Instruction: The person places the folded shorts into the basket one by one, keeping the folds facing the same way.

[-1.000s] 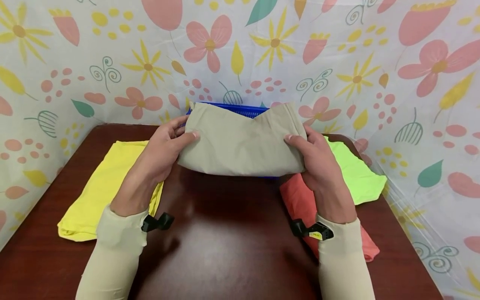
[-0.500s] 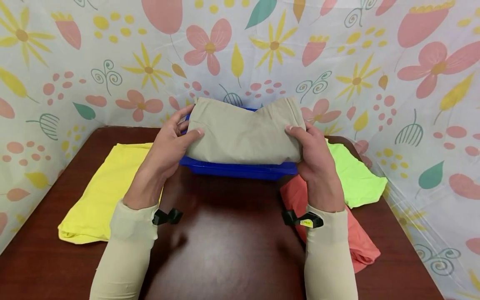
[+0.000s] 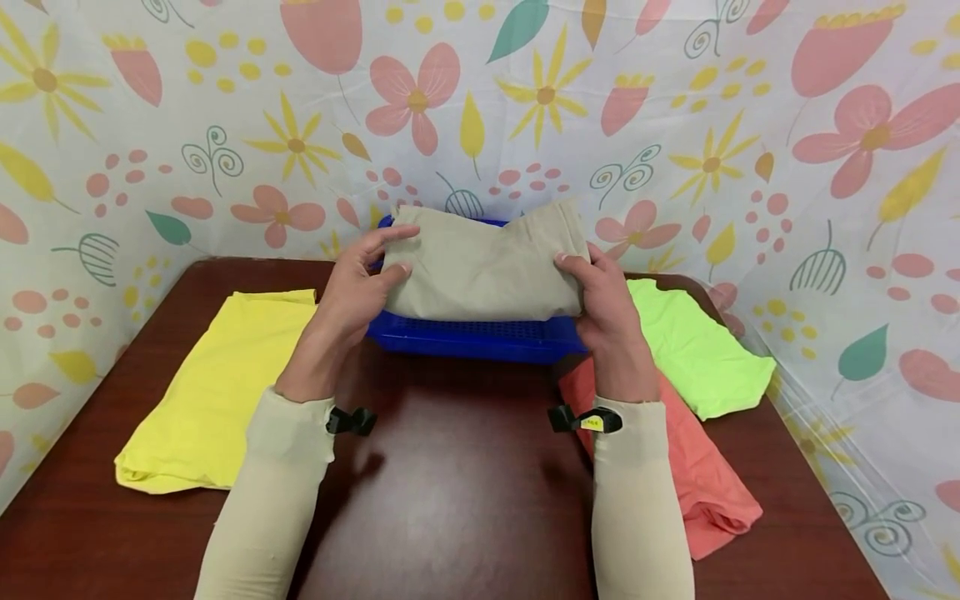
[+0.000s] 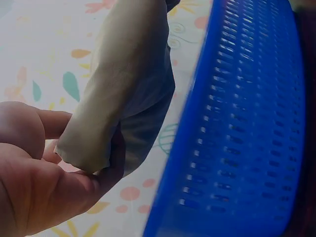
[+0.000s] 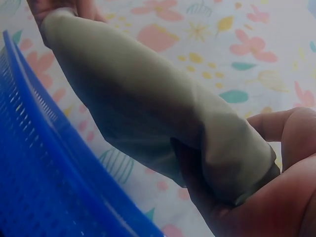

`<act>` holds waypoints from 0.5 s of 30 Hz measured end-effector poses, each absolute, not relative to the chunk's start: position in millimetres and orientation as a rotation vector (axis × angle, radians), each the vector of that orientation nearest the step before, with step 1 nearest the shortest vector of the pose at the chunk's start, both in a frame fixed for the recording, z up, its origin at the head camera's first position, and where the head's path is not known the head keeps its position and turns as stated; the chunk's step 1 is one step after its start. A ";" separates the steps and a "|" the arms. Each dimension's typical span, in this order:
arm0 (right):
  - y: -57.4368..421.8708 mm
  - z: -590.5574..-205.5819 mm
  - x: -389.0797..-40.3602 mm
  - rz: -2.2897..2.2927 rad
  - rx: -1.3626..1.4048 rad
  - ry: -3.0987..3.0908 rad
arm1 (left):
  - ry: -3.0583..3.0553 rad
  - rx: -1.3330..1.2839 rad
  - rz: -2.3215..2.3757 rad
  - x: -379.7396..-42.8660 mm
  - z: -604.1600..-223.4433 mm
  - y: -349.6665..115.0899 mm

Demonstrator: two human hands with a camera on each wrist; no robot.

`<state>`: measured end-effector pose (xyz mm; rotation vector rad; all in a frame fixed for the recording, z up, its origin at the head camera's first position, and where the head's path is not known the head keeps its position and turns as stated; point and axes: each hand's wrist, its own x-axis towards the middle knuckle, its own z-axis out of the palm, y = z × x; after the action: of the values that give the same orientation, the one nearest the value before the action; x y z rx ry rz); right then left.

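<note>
A folded beige cloth garment (image 3: pixel 483 267) is held up between both hands in the head view, over a blue plastic basket (image 3: pixel 480 337). My left hand (image 3: pixel 348 287) grips its left end, thumb on the near face and one finger laid over the upper corner. On the opposite end, my right hand (image 3: pixel 607 304) pinches the cloth with the thumb in front. Both wrist views show the garment (image 4: pixel 118 74) above the perforated wall of the basket (image 5: pixel 54 163), apart from it. The garment hides much of the basket's inside.
On the brown table (image 3: pixel 442 467), a folded yellow garment (image 3: pixel 210 392) lies at the left. A coral garment (image 3: pixel 697 475) and a lime green one (image 3: pixel 697 346) lie at the right. Behind the table hangs a flower-patterned sheet (image 3: pixel 480 100).
Both hands have shifted forward with the beige garment, and the forearms have come closer together. More of the basket's near side shows. A left finger now lies over the garment's corner.
</note>
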<state>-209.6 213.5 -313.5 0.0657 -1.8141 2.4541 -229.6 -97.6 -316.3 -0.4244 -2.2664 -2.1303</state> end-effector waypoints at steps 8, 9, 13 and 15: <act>214.6 -325.3 -223.7 2.363 -0.004 -1.920 | -2.333 -0.377 -2.078 -244.4 -328.8 -94.0; 214.5 -326.4 -225.1 2.345 -0.014 -1.941 | -2.338 -0.369 -2.076 -245.3 -329.4 -93.5; 211.5 -330.0 -229.8 2.236 -0.054 -2.037 | -2.342 -0.348 -2.069 -249.6 -333.4 -92.1; 209.8 -331.2 -231.1 2.181 -0.065 -2.072 | -2.354 -0.336 -2.054 -251.4 -335.8 -91.1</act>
<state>-231.1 209.8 -331.2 -0.0651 -2.0718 2.1808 -251.4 -91.1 -335.8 -0.3362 -2.3535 -2.0541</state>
